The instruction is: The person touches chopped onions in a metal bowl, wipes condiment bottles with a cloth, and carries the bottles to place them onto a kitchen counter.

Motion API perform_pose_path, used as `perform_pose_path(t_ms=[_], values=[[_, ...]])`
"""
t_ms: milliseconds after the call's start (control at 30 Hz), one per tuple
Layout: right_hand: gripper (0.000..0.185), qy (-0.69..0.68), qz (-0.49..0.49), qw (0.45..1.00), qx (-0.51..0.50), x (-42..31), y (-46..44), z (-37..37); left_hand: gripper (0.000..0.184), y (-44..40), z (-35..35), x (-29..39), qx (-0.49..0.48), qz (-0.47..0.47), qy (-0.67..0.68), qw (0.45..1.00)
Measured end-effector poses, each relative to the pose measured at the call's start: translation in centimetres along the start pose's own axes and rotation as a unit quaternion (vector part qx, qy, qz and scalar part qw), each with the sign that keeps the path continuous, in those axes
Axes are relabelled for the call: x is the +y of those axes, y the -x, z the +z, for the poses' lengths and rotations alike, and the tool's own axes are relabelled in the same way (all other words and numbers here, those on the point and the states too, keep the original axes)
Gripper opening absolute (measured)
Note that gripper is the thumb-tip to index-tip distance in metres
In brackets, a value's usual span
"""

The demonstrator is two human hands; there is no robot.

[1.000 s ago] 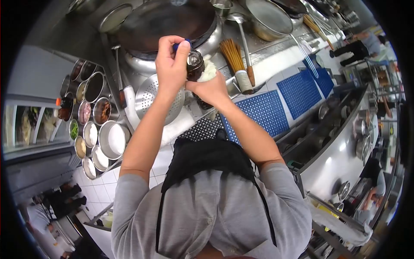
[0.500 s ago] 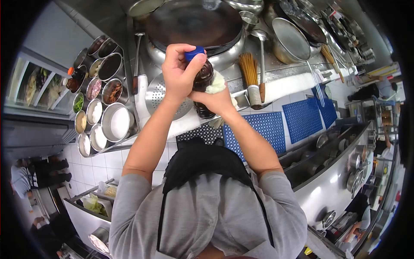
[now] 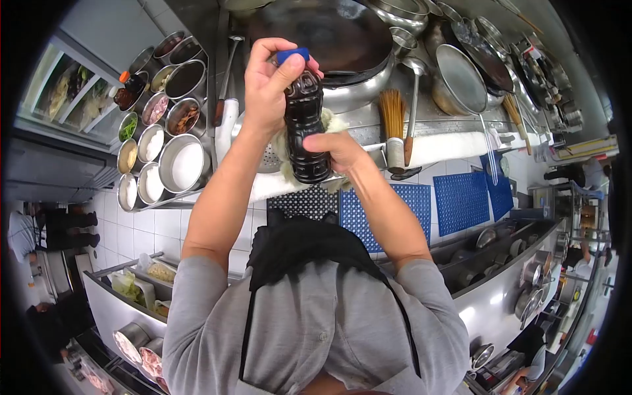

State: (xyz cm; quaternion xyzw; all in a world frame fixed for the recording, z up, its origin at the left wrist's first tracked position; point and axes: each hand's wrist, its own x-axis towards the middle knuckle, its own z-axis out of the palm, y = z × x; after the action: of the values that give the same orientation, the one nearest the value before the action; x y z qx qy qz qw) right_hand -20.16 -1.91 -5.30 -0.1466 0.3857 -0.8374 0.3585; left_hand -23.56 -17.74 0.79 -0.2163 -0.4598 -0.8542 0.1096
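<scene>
In front of me I hold a ribbed dark plastic bottle (image 3: 305, 108) with a blue cap (image 3: 293, 55). My left hand (image 3: 268, 89) has its thumb and fingers closed around the cap at the bottle's far end. Around the lower body, my right hand (image 3: 339, 151) is closed, its thumb lying across the near side. A pale, crumpled cloth (image 3: 336, 123) shows behind the bottle and beside the right hand. Beyond the bottle is a large dark wok (image 3: 322, 29). Part of a perforated ladle (image 3: 270, 158) shows behind the left forearm.
Metal pots of ingredients, one with white powder (image 3: 182, 172), stand at left. A bamboo brush (image 3: 394, 115), a ladle (image 3: 414, 99) and a strainer (image 3: 459, 79) lie at right. A white towel (image 3: 447, 145) runs along the counter edge. Blue mats (image 3: 388, 217) cover the floor.
The bottle has come into fuller view, turned so its side faces me. My right thumb now lies across it. The left hand stays on the cap, slightly higher in view.
</scene>
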Motion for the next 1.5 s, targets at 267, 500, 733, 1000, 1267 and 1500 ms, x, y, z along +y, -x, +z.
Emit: perform_pose_path(t_ms=[267,500,733,1000,1267,1500], values=[[0.071,-0.098,0.001,0.992,0.075,4.6,0.0,-1.4,0.029,0.5,0.2,1.3,0.065,0.155,-0.156,0.973],[0.055,-0.04,0.016,0.977,0.207,4.8,-2.5,1.4,0.047,4.1,0.9,1.8,0.009,0.34,-0.447,0.827],[0.054,0.078,0.047,0.955,0.281,7.5,-5.3,3.1,0.048,6.0,-2.9,2.5,0.036,0.318,-0.466,0.825],[0.051,0.481,0.007,0.81,0.334,6.9,-8.2,3.0,0.033,4.9,-10.6,6.3,0.195,0.186,-0.335,0.903],[0.053,0.026,0.061,0.967,0.245,4.9,-6.1,0.5,0.025,2.1,-16.8,11.3,0.244,0.231,-0.2,0.92],[0.043,-0.08,0.067,0.973,0.204,4.0,-3.8,-1.2,0.024,2.3,-18.2,11.8,0.256,0.204,-0.122,0.937]])
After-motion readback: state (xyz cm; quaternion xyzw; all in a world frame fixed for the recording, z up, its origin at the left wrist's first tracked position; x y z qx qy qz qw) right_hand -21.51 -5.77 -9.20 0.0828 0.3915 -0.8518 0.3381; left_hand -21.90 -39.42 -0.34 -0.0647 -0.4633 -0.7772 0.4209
